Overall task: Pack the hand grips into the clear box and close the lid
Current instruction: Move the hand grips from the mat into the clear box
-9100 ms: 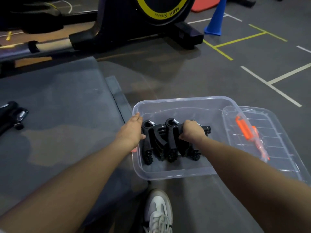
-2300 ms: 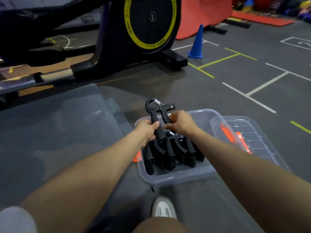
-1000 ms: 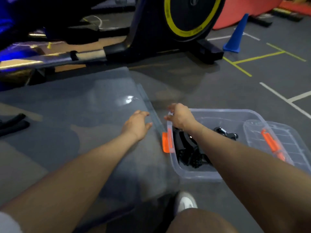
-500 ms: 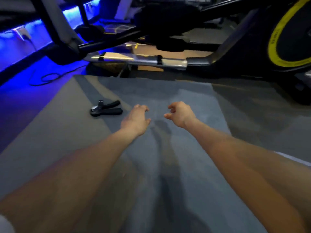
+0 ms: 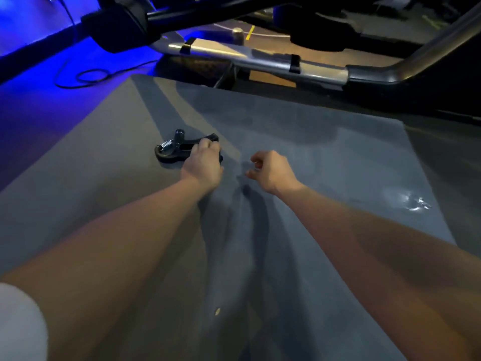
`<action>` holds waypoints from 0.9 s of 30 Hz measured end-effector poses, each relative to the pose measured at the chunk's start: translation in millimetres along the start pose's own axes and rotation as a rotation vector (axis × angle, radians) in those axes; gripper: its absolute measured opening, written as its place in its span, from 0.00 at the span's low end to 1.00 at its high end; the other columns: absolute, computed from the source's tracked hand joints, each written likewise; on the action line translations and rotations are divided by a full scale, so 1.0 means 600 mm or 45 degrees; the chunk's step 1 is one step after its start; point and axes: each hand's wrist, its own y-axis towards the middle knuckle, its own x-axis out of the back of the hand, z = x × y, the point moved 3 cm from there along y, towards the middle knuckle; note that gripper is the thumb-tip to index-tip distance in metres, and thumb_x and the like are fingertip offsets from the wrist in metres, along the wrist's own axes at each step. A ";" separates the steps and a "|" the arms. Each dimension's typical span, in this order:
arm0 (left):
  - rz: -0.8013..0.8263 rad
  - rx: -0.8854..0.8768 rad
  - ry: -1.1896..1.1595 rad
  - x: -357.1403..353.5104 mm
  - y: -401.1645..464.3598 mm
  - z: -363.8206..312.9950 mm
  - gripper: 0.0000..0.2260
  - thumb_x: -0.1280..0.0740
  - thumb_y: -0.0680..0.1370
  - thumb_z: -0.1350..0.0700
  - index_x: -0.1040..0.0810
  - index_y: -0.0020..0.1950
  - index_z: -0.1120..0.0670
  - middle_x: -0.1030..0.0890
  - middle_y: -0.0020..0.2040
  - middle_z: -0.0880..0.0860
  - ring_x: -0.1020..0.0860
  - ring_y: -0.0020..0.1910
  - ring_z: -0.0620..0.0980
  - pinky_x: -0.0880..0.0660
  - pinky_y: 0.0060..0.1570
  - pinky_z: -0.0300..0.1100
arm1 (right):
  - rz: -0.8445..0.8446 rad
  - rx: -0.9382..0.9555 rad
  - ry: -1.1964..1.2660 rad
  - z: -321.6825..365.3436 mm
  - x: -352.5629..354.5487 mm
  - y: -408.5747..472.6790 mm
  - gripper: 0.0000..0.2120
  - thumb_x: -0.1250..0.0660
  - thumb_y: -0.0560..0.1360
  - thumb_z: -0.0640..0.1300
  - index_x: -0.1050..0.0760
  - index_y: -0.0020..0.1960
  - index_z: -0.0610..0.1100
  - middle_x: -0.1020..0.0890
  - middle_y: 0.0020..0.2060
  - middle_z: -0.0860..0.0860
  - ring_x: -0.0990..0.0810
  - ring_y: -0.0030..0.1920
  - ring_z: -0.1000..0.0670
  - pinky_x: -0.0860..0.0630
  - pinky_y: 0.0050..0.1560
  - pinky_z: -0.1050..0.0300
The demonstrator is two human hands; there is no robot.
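One black hand grip with a metal spring lies on the grey mat, left of centre. My left hand is on its handles, fingers curled over them. My right hand hovers just to the right above the mat, fingers loosely curled and holding nothing. The clear box and its lid are out of view.
A black exercise machine with a silver rail runs across the back, just beyond the mat's far edge. A black cable loops on the blue-lit floor at the far left.
The view has swung left, away from the box. My left hand has reached out to the hand grip on the mat and closed over its handles. The right hand followed and holds nothing.
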 end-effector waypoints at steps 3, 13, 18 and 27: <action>-0.001 -0.010 0.014 -0.023 0.021 0.016 0.19 0.35 0.76 0.59 0.32 0.67 0.58 0.33 0.67 0.58 0.35 0.67 0.59 0.33 0.67 0.52 | -0.015 -0.004 0.003 -0.016 -0.011 0.019 0.21 0.30 0.73 0.45 0.26 0.65 0.41 0.21 0.60 0.42 0.23 0.61 0.41 0.27 0.63 0.49; -0.048 -0.099 0.267 -0.030 0.015 0.015 0.13 0.37 0.77 0.60 0.29 0.61 0.61 0.28 0.61 0.60 0.32 0.62 0.60 0.27 0.53 0.54 | -0.070 -0.020 0.016 -0.047 -0.010 0.015 0.18 0.30 0.73 0.46 0.24 0.61 0.42 0.19 0.58 0.42 0.22 0.60 0.41 0.26 0.62 0.51; 0.124 -0.304 0.351 -0.017 -0.033 -0.016 0.14 0.33 0.75 0.55 0.27 0.58 0.58 0.26 0.58 0.59 0.29 0.60 0.58 0.26 0.55 0.53 | -0.066 -0.067 0.104 -0.056 0.011 -0.034 0.17 0.31 0.74 0.44 0.24 0.61 0.41 0.19 0.57 0.42 0.22 0.58 0.42 0.26 0.62 0.51; 0.347 -0.750 0.320 0.073 -0.173 -0.199 0.16 0.35 0.77 0.55 0.26 0.64 0.56 0.26 0.62 0.56 0.29 0.62 0.55 0.33 0.57 0.45 | -0.130 -0.145 0.094 -0.061 0.160 -0.199 0.18 0.32 0.76 0.44 0.26 0.64 0.39 0.20 0.59 0.42 0.23 0.61 0.44 0.28 0.60 0.56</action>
